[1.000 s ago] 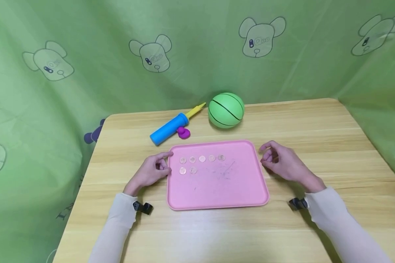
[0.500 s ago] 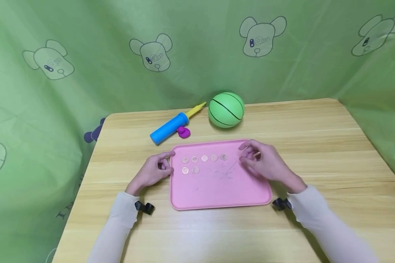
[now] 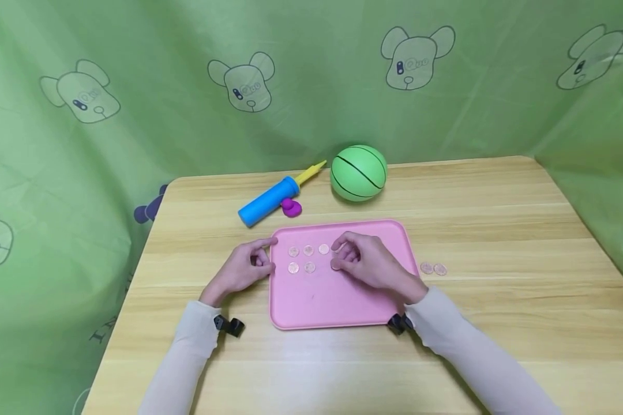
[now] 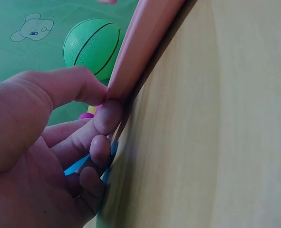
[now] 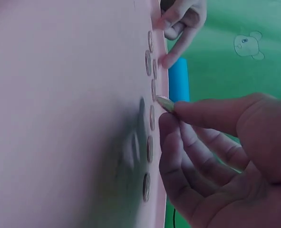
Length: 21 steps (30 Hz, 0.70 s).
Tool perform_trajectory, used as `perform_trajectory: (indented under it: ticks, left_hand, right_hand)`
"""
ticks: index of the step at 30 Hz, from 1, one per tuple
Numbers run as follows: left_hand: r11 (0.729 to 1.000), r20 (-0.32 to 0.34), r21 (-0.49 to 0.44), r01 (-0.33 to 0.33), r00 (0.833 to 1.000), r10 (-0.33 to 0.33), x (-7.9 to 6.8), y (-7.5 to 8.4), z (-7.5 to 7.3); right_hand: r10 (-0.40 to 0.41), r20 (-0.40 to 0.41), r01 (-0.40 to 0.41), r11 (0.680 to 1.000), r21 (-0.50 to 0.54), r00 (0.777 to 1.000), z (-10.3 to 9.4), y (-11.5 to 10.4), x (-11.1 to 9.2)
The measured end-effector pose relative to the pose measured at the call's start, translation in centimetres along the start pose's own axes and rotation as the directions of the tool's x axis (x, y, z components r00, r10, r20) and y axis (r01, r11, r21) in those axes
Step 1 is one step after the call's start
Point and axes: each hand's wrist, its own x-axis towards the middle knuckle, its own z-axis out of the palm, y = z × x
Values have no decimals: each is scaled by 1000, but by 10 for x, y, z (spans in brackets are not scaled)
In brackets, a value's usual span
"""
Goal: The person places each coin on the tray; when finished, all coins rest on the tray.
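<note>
Several small round coins (image 3: 308, 251) lie in two rows on a pink tray (image 3: 337, 314); the back row is longer, and its right end is hidden by the right hand. The right hand (image 3: 366, 259) hovers over the tray's middle, pinching a coin (image 5: 165, 103) between thumb and index finger, tilted and just above the laid coins. At the tray's left edge, the left hand (image 3: 241, 266) holds the rim, thumb and index finger apart along it. Seen from the left wrist, the fingertips (image 4: 109, 116) press against the tray's outer wall.
Two more coins (image 3: 433, 268) lie on the wooden table (image 3: 503, 230) right of the tray. Behind it are a blue hand pump (image 3: 267, 203) with a yellow nozzle, a small magenta piece (image 3: 292, 208) and a green ball (image 3: 359, 173). A green curtain (image 3: 332, 98) hangs beyond.
The right hand has moved left from beside the tray to over its middle, carrying a coin. Two coins on the table at right now show. The left hand stays at the rim.
</note>
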Motion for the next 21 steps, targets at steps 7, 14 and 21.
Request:
perform_trajectory:
  ticks: [7, 14, 21]
  left_hand:
    - [1000, 7, 1, 2, 1000, -2, 1, 0, -2]
    - [1000, 8, 4, -9, 1000, 9, 0, 0, -3]
    - [1000, 8, 4, -1, 1000, 1, 1, -1, -1]
  right_hand:
    - [24, 55, -23, 999, -27, 998, 8, -10, 14]
    - [92, 125, -84, 994, -69, 988, 10, -19, 22]
    - [86, 110, -71, 989, -130, 990, 9, -19, 24]
